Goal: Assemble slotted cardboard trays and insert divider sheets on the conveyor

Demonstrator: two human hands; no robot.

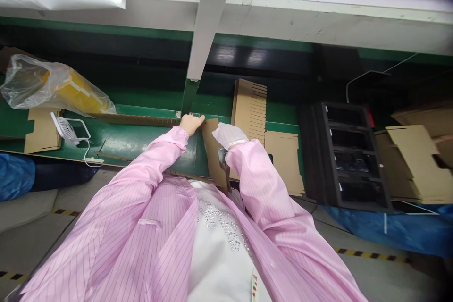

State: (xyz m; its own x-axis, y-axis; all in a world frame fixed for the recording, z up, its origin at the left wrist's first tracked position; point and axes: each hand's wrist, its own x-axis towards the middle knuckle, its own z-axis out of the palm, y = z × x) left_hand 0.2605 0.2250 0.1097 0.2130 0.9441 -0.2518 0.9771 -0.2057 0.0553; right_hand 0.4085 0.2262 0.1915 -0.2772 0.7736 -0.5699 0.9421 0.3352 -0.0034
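My left hand (191,124) is bare and reaches to the right end of a long, notched cardboard divider strip (138,119). Its fingers look curled around that end, with one digit stretched out to the right. A white glove covers my right hand (229,136), whose fingers are together against the edge of an upright cardboard piece (213,151). That piece stands between my hands and my body; the lower part of the right hand's grip is hidden. Just beyond the right glove lies a stack of slotted cardboard dividers (249,108).
Flat cardboard sheets (283,155) lie right of my hands, beside a black rack (354,151). More cardboard (421,160) is at far right. Left are a small white fan (67,130) and a plastic bag with a yellow item (76,89). A white post (208,19) rises ahead.
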